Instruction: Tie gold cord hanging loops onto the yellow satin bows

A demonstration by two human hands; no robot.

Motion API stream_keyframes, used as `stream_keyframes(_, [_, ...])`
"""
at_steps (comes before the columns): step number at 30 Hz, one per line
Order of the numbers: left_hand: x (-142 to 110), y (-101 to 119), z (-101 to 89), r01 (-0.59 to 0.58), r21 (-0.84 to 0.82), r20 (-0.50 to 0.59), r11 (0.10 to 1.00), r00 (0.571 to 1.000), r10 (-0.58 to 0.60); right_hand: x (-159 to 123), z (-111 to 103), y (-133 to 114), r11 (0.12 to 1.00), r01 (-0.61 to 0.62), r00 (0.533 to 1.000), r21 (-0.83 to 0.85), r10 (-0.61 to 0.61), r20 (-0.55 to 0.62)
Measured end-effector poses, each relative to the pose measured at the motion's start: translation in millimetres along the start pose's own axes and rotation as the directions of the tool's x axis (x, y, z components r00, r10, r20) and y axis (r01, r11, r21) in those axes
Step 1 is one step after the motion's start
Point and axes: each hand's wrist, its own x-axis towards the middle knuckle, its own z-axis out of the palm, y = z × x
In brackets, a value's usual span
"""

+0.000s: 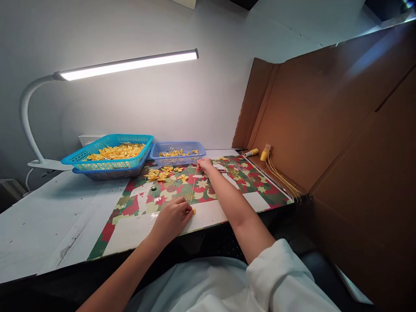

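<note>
My left hand (173,215) rests near the front edge of the patterned mat (256,177), fingers pinched on a small yellow bow (193,211). A thin gold thread (194,186) runs from that bow across the mat to my right hand (205,165), which is stretched far out and pinched on the thread's other end just in front of the small blue basket (178,153). A loose pile of yellow bows (162,173) lies on the mat left of the right hand.
A larger blue basket (108,157) full of yellow bows stands at the back left, under a white desk lamp (126,65). Brown cardboard (341,125) walls off the right side; yellow thread spools (264,152) and hanging strands lie against it. White tabletop (48,216) lies left.
</note>
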Motion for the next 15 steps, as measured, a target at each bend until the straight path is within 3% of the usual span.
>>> stream_keyframes(10, [-9,2,-4.7,0.034,0.002,0.002,0.999,0.999,-0.034,-1,-5,-9,0.999,0.041,0.999,-0.006,-0.041,-0.03])
stream_keyframes(15, [-7,-5,-10.6,0.042,-0.042,0.04,0.998,0.998,-0.041,-8,-2,-4,0.999,0.049,0.998,-0.004,-0.049,0.027])
